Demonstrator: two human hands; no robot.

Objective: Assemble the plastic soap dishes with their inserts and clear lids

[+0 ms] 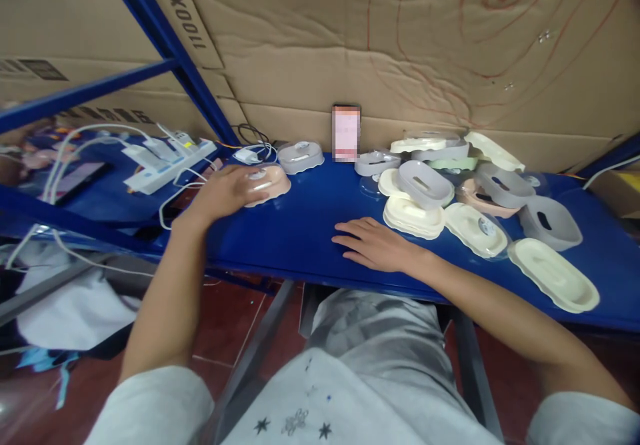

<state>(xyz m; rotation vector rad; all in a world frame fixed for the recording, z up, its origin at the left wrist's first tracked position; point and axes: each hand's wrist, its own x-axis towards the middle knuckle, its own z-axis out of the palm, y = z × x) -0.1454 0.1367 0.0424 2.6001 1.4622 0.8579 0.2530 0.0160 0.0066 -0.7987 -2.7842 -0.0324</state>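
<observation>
My left hand (pixel 231 190) is on a peach-coloured plastic soap dish (pixel 273 181) at the left of the blue table, fingers curved over its near side. A round sticker shows on top of the dish. Just behind it sits a grey soap dish (pixel 301 157) with a similar sticker. My right hand (pixel 373 244) lies palm down on the table near its front edge, fingers spread, with nothing in it. Right of that hand are stacked cream trays (pixel 414 217), a pale grey slotted tray (pixel 425 184) and a cream dish with a sticker (pixel 477 230).
A phone (pixel 346 133) stands against the cardboard wall (pixel 300 52). More grey, green, peach and cream dish parts crowd the right side, including a cream tray (pixel 554 275). Left are a white power strip (pixel 170 165), cables and a blue metal post (pixel 195 92).
</observation>
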